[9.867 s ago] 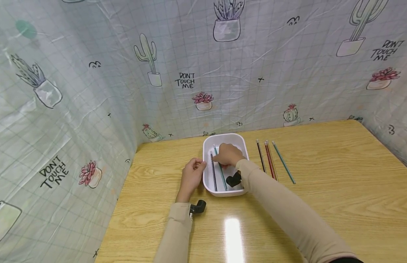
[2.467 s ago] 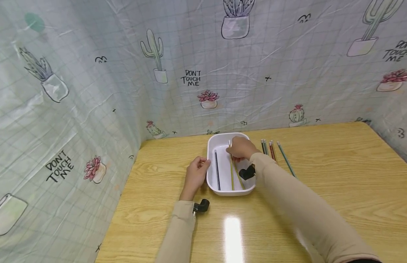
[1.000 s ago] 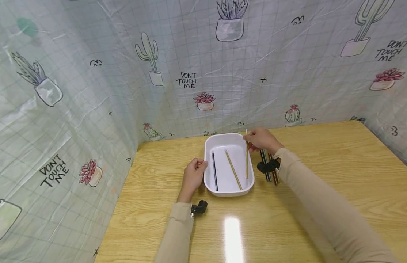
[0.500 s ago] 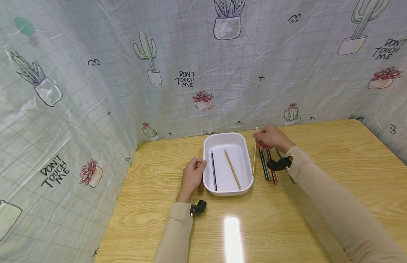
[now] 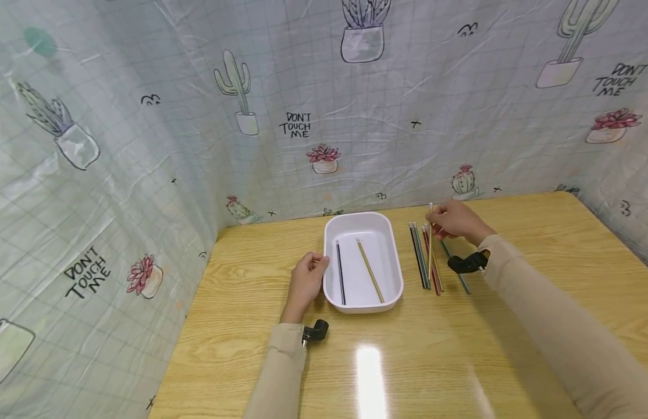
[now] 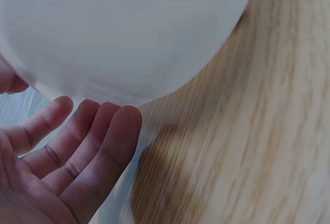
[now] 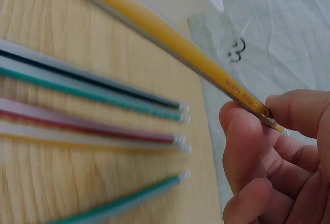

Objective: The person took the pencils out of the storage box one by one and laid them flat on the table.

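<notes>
Held pencil: a yellow pencil (image 5: 430, 250), right of centre in the head view, over the row of pencils on the bench (image 5: 544, 262); whether its lower end touches anything, I cannot tell.
Right hand: pinches that pencil between thumb and fingers near its white-tipped upper end; the hand (image 5: 455, 219) sits to the upper right of the row.
Axis of the held pencil: almost straight up and down the head frame; the row beneath slants, lower ends leaning right, so the held one crosses it at a slight angle.
Row, left to right: black pencil (image 5: 419, 256), green pencil (image 7: 103, 94) close beside it, then red pencil (image 7: 93, 123) and gold pencil (image 7: 87, 142) as another close pair; the held pencil passes in front of the red and gold pair in the head view.
Teal pencil: apart on the row's right, lower end tilted right, partly behind the right wrist's camera (image 5: 466, 263).
White tray (image 5: 363, 309): frame centre, left of the row, with a dark pencil (image 5: 340, 272) and a second yellow pencil (image 5: 370, 270) inside, apart from each other.
Left hand (image 5: 306, 273): grips the tray's left rim, fingers against the outer wall.
Nearer hand: the right, just beside the row; the tray lies between the row and the left.
</notes>
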Demonstrator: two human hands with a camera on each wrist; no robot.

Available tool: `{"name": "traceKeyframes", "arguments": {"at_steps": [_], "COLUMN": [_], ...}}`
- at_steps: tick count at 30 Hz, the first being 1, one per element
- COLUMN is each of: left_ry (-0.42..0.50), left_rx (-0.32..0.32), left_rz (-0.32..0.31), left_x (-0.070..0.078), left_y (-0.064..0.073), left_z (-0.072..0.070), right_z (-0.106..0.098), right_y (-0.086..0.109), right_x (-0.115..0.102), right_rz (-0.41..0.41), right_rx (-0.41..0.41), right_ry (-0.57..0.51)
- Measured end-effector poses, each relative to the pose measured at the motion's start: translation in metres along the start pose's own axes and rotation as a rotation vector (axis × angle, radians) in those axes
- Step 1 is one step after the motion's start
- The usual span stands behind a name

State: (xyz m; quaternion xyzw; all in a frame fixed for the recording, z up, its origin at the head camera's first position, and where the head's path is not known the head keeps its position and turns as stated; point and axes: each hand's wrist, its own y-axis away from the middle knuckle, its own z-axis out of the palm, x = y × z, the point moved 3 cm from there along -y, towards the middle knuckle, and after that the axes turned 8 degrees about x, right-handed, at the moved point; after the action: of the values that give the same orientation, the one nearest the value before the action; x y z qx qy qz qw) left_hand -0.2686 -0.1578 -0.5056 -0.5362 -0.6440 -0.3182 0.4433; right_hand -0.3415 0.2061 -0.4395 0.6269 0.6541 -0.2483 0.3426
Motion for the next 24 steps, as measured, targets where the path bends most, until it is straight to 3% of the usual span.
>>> {"name": "traceKeyframes", "arguments": {"at_steps": [15,24], "left_ry": [0.005,0.002], "left_rx": [0.007,0.013], "left_rz": [-0.004,-0.015], "left_x": [0.005,0.005], "left_y": [-0.002,-0.003], "left_z": [0.003,0.004], "right_z": [-0.022,-0.021], "right_y": [-0.005,-0.013], "right_x": [0.052,0.071], "right_rz": [-0.013,-0.054], "right_rx": [-0.008,-0.038], "right_ry": [0.147,0.277]}}
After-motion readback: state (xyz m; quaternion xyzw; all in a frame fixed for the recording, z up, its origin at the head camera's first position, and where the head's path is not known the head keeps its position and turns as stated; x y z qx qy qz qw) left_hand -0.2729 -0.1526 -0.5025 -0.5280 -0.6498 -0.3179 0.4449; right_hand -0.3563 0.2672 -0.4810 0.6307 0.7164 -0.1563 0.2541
